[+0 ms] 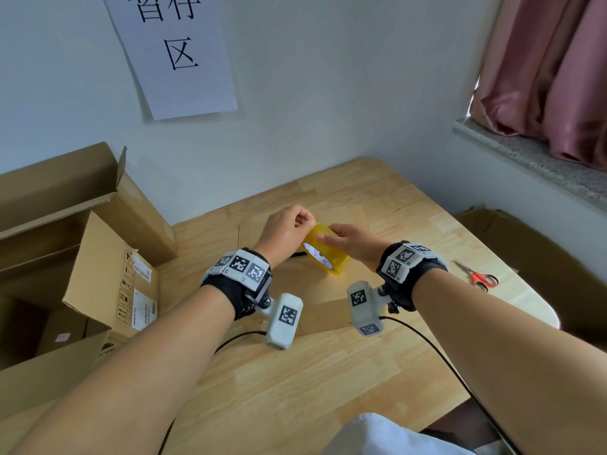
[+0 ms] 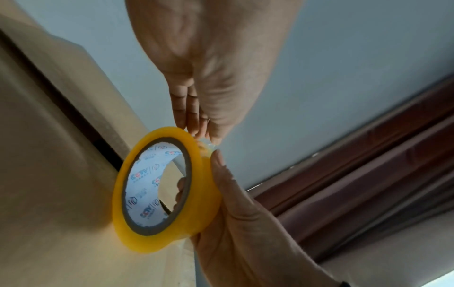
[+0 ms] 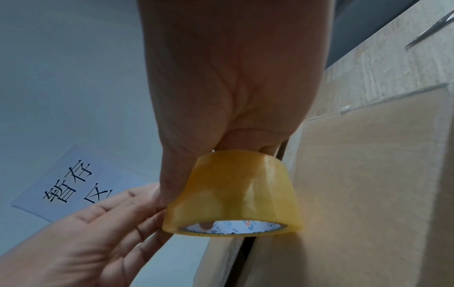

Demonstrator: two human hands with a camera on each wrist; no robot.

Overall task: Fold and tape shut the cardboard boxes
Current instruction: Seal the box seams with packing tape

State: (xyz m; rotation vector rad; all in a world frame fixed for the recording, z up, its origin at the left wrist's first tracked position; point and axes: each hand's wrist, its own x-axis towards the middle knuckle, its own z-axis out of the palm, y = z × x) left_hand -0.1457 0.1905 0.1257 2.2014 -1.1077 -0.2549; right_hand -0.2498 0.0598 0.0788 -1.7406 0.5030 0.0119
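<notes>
A yellow tape roll [image 1: 323, 252] is held on edge just above a brown cardboard box [image 1: 323, 311] lying on the wooden table [image 1: 328, 382]. My right hand [image 1: 331, 234] grips the roll, thumb on its outer face and fingers through the core. My left hand [image 1: 303, 221] pinches at the top rim of the roll, where a bit of clear tape end [image 2: 209, 143] shows. The left wrist view shows the roll [image 2: 167, 190] and its printed white core. The right wrist view shows the roll [image 3: 233, 194] above the dark seam between the box flaps [image 3: 368, 194].
A large open cardboard carton [image 1: 82, 257] with smaller boxes inside stands at the left. Red-handled scissors [image 1: 476, 277] lie on the table at the right. Another carton [image 1: 525, 251] sits beyond the table's right edge. Wall and window sill [image 1: 525, 159] close the back.
</notes>
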